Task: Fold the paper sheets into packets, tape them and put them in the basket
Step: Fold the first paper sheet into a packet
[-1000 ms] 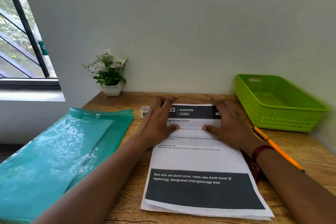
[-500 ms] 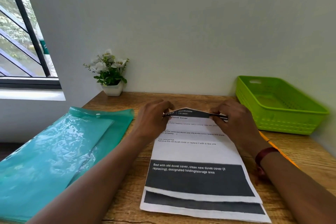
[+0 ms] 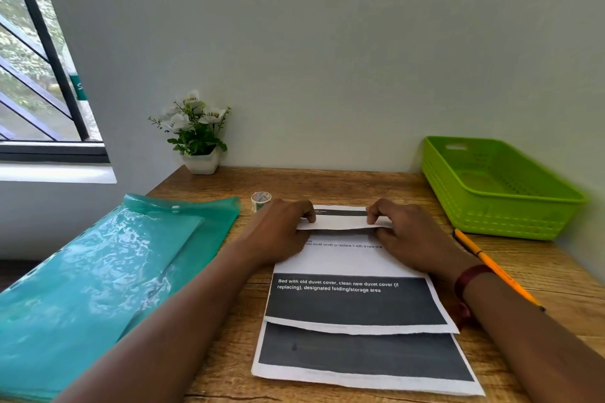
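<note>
A printed paper sheet (image 3: 355,299) lies on top of another sheet (image 3: 363,353) in the middle of the wooden desk (image 3: 540,268). Its far edge is curled up and over toward me, white underside showing. My left hand (image 3: 281,232) pinches that lifted edge at its left end and my right hand (image 3: 409,232) pinches it at the right end. A small roll of clear tape (image 3: 260,200) stands just beyond my left hand. The green plastic basket (image 3: 497,203) sits at the back right, nothing visible inside it.
A teal plastic folder (image 3: 108,275) covers the desk's left side and overhangs its edge. A small potted plant (image 3: 196,134) stands against the wall at the back left. A yellow pencil (image 3: 497,268) lies slanted between my right wrist and the basket.
My hands went from lying flat on the top sheet to pinching its far edge and folding it toward me. The top sheet has slid away, uncovering the lower sheet's near end.
</note>
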Demonstrator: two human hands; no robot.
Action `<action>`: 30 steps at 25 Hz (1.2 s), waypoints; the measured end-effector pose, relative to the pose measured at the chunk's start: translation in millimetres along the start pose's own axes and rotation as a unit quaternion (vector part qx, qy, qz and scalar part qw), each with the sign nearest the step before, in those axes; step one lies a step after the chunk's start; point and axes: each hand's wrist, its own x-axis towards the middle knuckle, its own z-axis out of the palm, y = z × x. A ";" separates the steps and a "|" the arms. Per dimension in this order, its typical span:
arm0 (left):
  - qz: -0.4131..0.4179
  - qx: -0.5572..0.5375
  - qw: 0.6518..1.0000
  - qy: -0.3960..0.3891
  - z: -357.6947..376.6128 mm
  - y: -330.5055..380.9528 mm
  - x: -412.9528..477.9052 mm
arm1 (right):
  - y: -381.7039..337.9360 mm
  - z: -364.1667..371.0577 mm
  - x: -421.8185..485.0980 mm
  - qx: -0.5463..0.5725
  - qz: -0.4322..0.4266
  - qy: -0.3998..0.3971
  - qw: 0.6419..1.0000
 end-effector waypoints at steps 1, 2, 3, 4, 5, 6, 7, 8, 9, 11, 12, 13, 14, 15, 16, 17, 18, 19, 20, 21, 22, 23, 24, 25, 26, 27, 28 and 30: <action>0.004 0.003 1.000 -0.023 1.0 0.6 -0.2 | -1.3 0.6 -1.3 0.001 0.000 -0.027 1.000; 0.008 0.004 0.999 -0.048 1.9 1.8 -0.4 | -2.7 1.9 -2.2 0.001 -0.001 -0.051 0.999; 0.013 0.005 0.997 -0.077 2.5 3.1 -0.8 | -4.3 3.2 -2.8 -0.004 0.002 -0.076 0.997; 0.016 0.007 0.993 -0.113 2.7 5.2 -1.6 | -5.5 4.4 -3.5 -0.012 0.012 -0.106 0.994; 0.016 0.013 0.988 -0.155 2.4 7.9 -2.6 | -8.4 4.4 -4.3 -0.022 0.024 -0.140 0.990; 0.015 0.022 0.981 -0.193 2.1 11.0 -3.6 | -11.7 4.7 -5.0 -0.032 0.030 -0.172 0.984; 0.015 0.034 0.975 -0.221 2.9 13.6 -4.2 | -16.8 4.5 -5.3 -0.045 0.030 -0.204 0.977; 0.016 0.047 0.970 -0.237 3.7 16.6 -4.9 | -21.3 4.8 -5.4 -0.058 0.027 -0.230 0.971; 0.016 0.060 0.967 -0.245 5.6 19.0 -5.4 | -26.4 4.9 -5.4 -0.068 0.024 -0.248 0.966; 0.017 0.086 0.963 -0.256 9.4 22.8 -6.2 | -34.4 6.0 -5.4 -0.082 0.022 -0.270 0.959; 0.018 0.094 0.961 -0.261 10.7 24.6 -5.9 | -36.7 6.9 -5.7 -0.086 0.020 -0.274 0.958; 0.019 0.097 0.960 -0.263 12.0 25.5 -5.8 | -38.1 7.8 -5.9 -0.090 0.019 -0.278 0.956; 0.022 0.100 0.959 -0.264 13.0 25.6 -5.5 | -38.9 8.8 -6.3 -0.090 0.019 -0.280 0.956; 0.025 0.102 0.959 -0.264 13.6 25.5 -5.6 | -39.5 10.2 -6.4 -0.086 0.018 -0.282 0.955; 0.027 0.105 0.959 -0.262 14.0 25.1 -5.6 | -40.5 11.4 -6.8 -0.082 0.016 -0.283 0.956; 0.026 0.106 0.960 -0.259 14.1 24.9 -5.3 | -41.6 12.5 -6.6 -0.078 0.015 -0.282 0.956; 0.020 0.105 0.961 -0.256 14.3 25.0 -5.1 | -42.4 12.7 -6.3 -0.076 0.015 -0.282 0.956; 0.008 0.101 0.962 -0.252 14.5 25.5 -4.9 | -42.4 12.5 -5.4 -0.076 0.018 -0.281 0.956; -0.006 0.098 0.964 -0.249 14.6 25.6 -4.8 | -41.9 11.5 -4.8 -0.079 0.022 -0.282 0.956; -0.021 0.098 0.964 -0.244 14.6 25.2 -4.8 | -40.3 10.5 -4.4 -0.086 0.026 -0.283 0.955; -0.033 0.100 0.965 -0.240 14.4 24.1 -4.7 | -38.2 9.2 -4.5 -0.096 0.030 -0.283 0.954; -0.043 0.104 0.965 -0.238 13.7 22.2 -4.3 | -35.0 8.4 -4.9 -0.104 0.034 -0.282 0.953; -0.050 0.110 0.964 -0.239 12.4 20.1 -3.9 | -31.4 7.5 -5.6 -0.110 0.040 -0.278 0.953; -0.053 0.116 0.962 -0.241 10.5 17.9 -3.2 | -27.2 6.6 -6.4 -0.112 0.048 -0.273 0.954; -0.055 0.121 0.961 -0.242 8.1 16.2 -3.1 | -23.2 5.3 -7.2 -0.111 0.057 -0.267 0.956; -0.055 0.122 0.961 -0.240 5.7 15.0 -3.4 | -19.1 4.7 -7.6 -0.108 0.064 -0.260 0.957; -0.054 0.116 0.963 -0.236 3.8 14.1 -3.9 | -15.7 4.4 -7.7 -0.105 0.067 -0.252 0.960; -0.053 0.094 0.969 -0.221 1.4 12.5 -5.2 | -10.2 5.4 -6.8 -0.100 0.065 -0.240 0.963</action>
